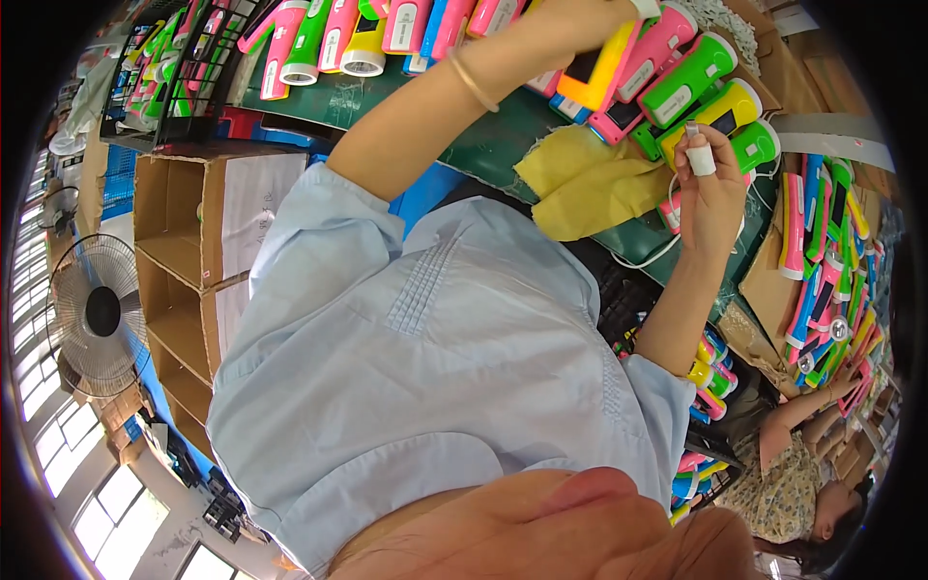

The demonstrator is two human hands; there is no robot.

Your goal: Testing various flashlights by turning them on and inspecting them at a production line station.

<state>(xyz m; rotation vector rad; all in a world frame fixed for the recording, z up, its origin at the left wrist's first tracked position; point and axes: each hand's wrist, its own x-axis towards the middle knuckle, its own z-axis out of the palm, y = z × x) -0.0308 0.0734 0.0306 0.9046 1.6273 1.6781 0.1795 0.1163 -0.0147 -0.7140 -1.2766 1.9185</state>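
Observation:
My left hand (585,24) reaches to the top of the view, its fingers closed around a yellow and pink flashlight (604,68) with a dark panel; the fingertips are partly cut off. In my right hand (713,193) a white cable plug (699,159) with a metal tip is pinched between thumb and fingers. From it a thin white cable (646,263) loops over the bench. Several green, pink and yellow flashlights (691,89) lie just beyond my right hand. A yellow cloth (590,184) is spread on the green bench (493,145) between my arms.
Another row of flashlights (362,43) lines the bench's far left, near a black wire basket (174,82). Cardboard compartments (174,217) and a fan (101,311) stand at left. A heap of flashlights (829,290) lies at right, where a co-worker (788,474) reaches in.

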